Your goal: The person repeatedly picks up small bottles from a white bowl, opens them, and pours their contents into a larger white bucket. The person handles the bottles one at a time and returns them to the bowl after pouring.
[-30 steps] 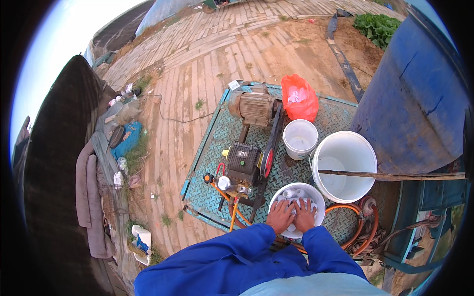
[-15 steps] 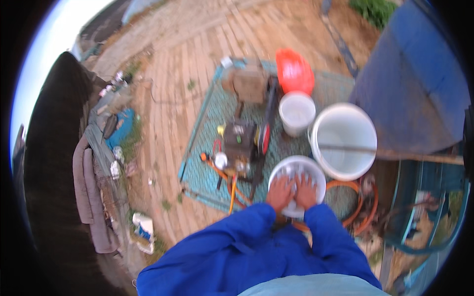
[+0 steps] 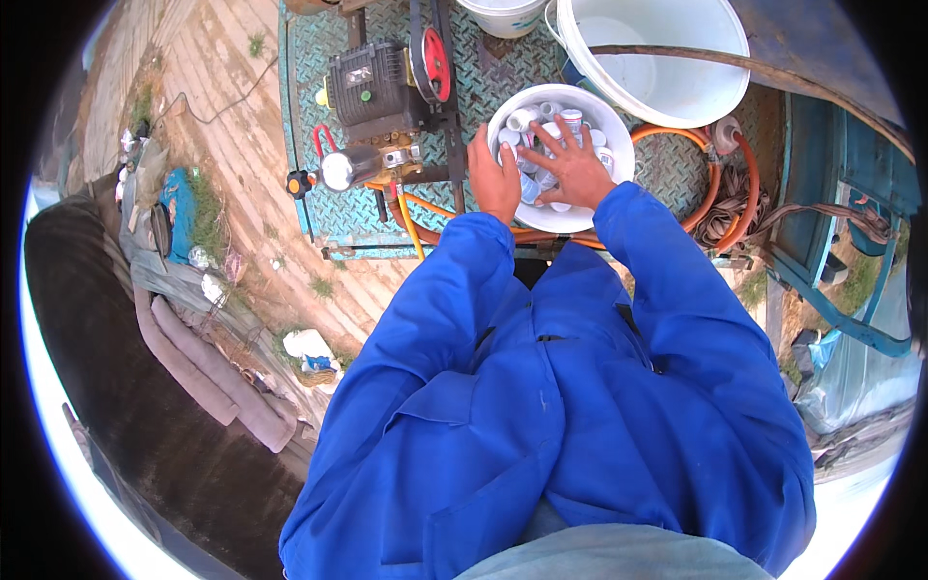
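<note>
A small bucket (image 3: 507,23) is cut off by the view's edge. Before the person, a white bowl (image 3: 622,135) holds small bottles (image 3: 522,119); a stick (image 3: 677,55) crosses the large bucket (image 3: 667,92). The left hand (image 3: 495,176) is loosely open at the bowl's left rim; the right hand (image 3: 576,172) spreads over the bottles. Bare ground (image 3: 261,135), then a pump (image 3: 372,89) and orange hose (image 3: 713,188) on a teal metal platform (image 3: 667,169).

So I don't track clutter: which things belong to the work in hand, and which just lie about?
In the work: white bowl; small bottles in it; left hand; right hand.

Seemingly just lying about: grey padded rolls; blue sheet; white scraps.
</note>
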The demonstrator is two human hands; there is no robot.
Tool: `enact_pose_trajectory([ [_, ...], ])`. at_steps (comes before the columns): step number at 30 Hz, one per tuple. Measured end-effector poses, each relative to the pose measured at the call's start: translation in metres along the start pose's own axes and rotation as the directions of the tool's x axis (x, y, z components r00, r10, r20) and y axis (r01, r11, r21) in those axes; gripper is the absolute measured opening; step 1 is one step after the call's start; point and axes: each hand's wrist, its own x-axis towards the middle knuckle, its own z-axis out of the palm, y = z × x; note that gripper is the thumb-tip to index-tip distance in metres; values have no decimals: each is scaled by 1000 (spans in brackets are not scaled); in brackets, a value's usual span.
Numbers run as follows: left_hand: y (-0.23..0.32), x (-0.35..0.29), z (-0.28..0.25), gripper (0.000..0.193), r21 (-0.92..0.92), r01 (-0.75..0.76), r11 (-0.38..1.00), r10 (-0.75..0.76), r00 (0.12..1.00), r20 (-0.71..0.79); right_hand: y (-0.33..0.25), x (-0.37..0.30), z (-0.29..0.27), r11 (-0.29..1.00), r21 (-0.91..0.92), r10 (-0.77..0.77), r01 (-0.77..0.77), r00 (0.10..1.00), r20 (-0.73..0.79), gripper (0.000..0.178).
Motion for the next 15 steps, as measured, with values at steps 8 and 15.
enact_pose_trajectory([
  [8,-15,9,7,46,59,9,998,-7,999,-32,5,3,15,999,22,43,-43,999,7,124],
  [15,-25,44,1,28,49,93,994,-97,993,70,1,0,22,995,-18,95,-95,995,18,132],
])
